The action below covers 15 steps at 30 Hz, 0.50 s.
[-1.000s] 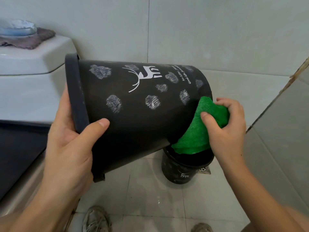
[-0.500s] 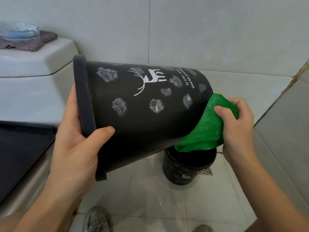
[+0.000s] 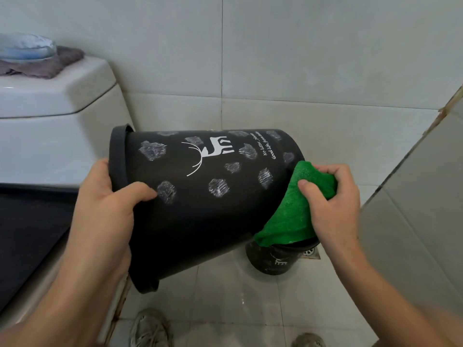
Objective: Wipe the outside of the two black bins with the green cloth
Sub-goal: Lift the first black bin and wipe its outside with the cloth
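A person's two bare hands work over a tiled bathroom floor (image 3: 225, 296). The left hand (image 3: 105, 211) grips the rim of a large black bin (image 3: 200, 209) held on its side in the air; its thumb lies on the outer wall, while its fingers reach inside the mouth, hidden, so how they are curled cannot be told. The bin's inside cannot be seen. The right hand (image 3: 333, 204) pinches a bunched green cloth (image 3: 290, 216) between thumb and curled fingers, pressed against the bin's base end. Below those fingers, a smaller black bin (image 3: 275, 261) stands on the floor, its mouth mostly covered by the cloth, its contents not visible. Beside it a floor drain (image 3: 310, 252) is partly hidden. Left of the left fingers stands a white toilet tank (image 3: 50, 116), cut off by the frame edge. Two shoe tips (image 3: 150, 329) show at the bottom edge. Compared with a moment earlier, the large bin sits lower and further right in view, with the cloth still at its base.
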Tool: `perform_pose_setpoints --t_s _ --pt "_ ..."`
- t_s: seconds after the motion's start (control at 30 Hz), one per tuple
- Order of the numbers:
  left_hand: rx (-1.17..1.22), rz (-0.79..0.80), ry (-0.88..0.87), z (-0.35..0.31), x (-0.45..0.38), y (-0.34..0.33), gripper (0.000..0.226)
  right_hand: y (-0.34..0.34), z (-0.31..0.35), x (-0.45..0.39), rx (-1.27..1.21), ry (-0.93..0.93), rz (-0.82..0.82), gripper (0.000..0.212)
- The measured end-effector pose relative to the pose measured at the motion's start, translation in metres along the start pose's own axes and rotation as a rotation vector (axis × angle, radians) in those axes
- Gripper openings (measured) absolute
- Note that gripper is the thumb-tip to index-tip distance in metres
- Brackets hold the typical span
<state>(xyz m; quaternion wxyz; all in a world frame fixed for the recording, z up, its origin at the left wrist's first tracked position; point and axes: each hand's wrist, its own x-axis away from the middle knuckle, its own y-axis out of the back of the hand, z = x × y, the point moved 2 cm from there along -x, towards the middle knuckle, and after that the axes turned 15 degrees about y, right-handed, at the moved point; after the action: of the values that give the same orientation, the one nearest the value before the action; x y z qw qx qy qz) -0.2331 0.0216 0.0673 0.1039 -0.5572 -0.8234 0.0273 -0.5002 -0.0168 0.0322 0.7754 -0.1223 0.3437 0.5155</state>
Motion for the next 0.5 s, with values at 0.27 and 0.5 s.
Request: perform_pose_setpoints --t_s 0.27,0.5 --pt "-0.075 0.059 -0.148 -0.0094 0.0033 -0.0019 0.043 -0.001 0.0034 0.0038 0.021 0.02 -0.046 0.03" --pt "0.002 0.17 -0.079 -0.01 0.0091 -0.0077 0.044 0.0009 0.0006 0.0007 0.044 0.002 -0.054 0.029"
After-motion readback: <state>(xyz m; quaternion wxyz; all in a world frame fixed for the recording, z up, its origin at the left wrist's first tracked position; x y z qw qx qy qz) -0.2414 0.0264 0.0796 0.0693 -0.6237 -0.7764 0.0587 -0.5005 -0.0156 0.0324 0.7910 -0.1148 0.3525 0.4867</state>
